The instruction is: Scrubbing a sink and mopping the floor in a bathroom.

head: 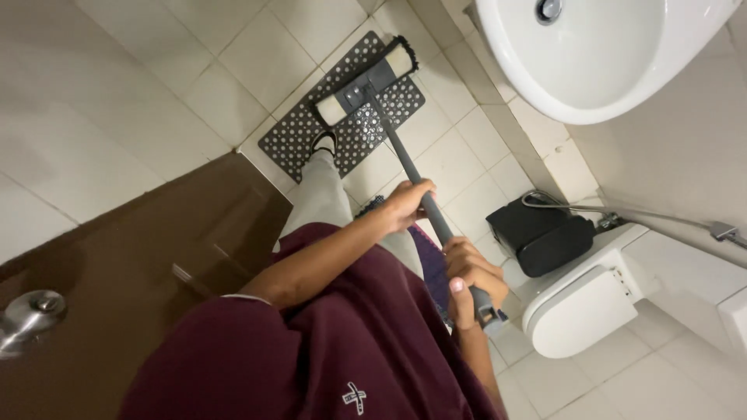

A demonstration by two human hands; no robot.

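A grey mop handle [398, 152] runs from my hands down to a flat mop head [366, 80] with a pale pad. The head rests on a dark perforated floor mat [303, 144]. My left hand [407, 205] grips the handle around its middle. Higher up, my right hand [469, 278] grips it near the top end. My foot in a dark sandal [324, 142] stands on the mat's edge, beside the mop head.
A white sink [599, 62] hangs at the top right. A white toilet [583, 307] and a black bin [541, 233] stand at the right, with a spray hose [669, 218] on the wall. A brown door [132, 264] with a metal knob [27, 315] is at the left.
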